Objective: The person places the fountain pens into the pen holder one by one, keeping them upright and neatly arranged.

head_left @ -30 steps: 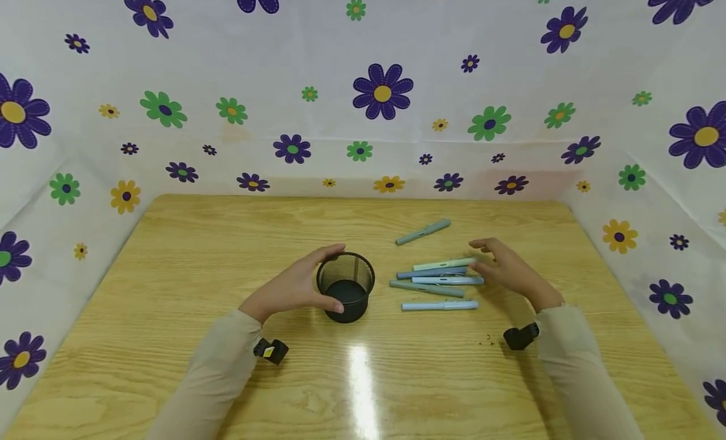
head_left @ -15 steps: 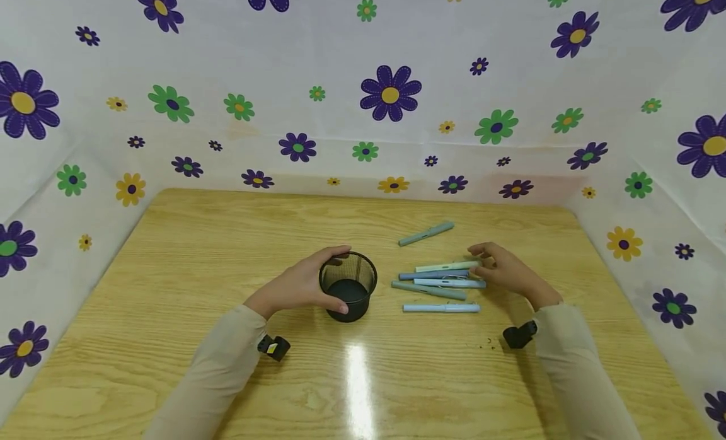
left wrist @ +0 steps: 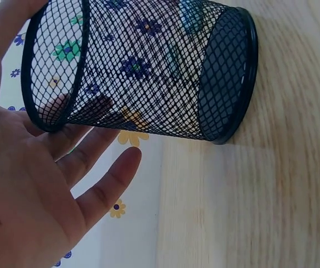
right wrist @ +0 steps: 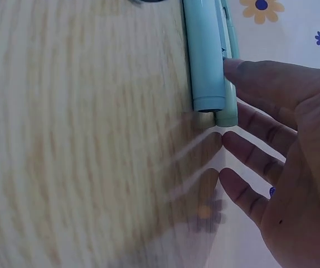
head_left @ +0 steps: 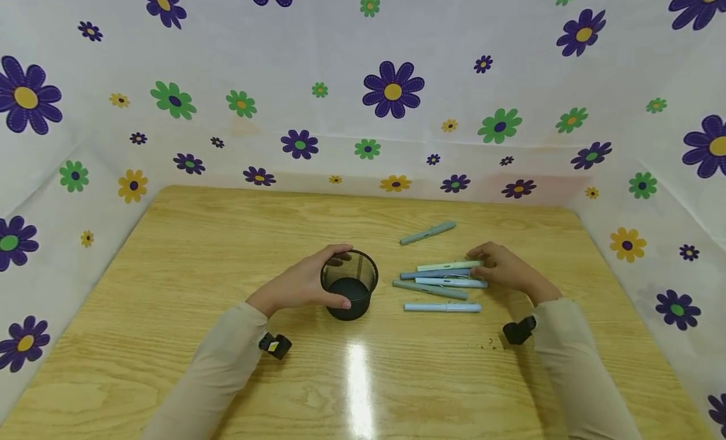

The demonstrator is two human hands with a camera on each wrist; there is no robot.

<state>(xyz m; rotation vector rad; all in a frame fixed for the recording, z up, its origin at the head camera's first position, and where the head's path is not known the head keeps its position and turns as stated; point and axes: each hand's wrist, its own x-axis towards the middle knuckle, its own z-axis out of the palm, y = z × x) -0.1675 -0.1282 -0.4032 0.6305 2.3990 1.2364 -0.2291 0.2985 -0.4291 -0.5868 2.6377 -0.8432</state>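
Observation:
A black mesh pen cup (head_left: 350, 290) stands upright on the wooden table, nothing visible inside. My left hand (head_left: 303, 281) holds it from the left, thumb across the near side and fingers behind the rim; the left wrist view shows the mesh pen cup (left wrist: 149, 67) close beside the palm. Several capped pens lie right of the cup. My right hand (head_left: 507, 271) pinches the right end of the pale green pen (head_left: 445, 266) between thumb and forefinger. Close by lie a dark blue pen (head_left: 416, 275) and a light blue pen (head_left: 448, 282), which partly covers the green one in the right wrist view.
A grey-green pen (head_left: 431, 290) lies at the front of the cluster. Nearer still is a separate pale blue pen (head_left: 441, 307); another green pen (head_left: 428, 233) lies farther back. Flower-printed cloth (head_left: 317, 112) encloses the table's (head_left: 238, 225) back and sides. Small dark specks lie front right.
My right hand's thumb and forefinger have closed in around the pale green pen's end. The left hand stays at the cup. The head view has shifted slightly.

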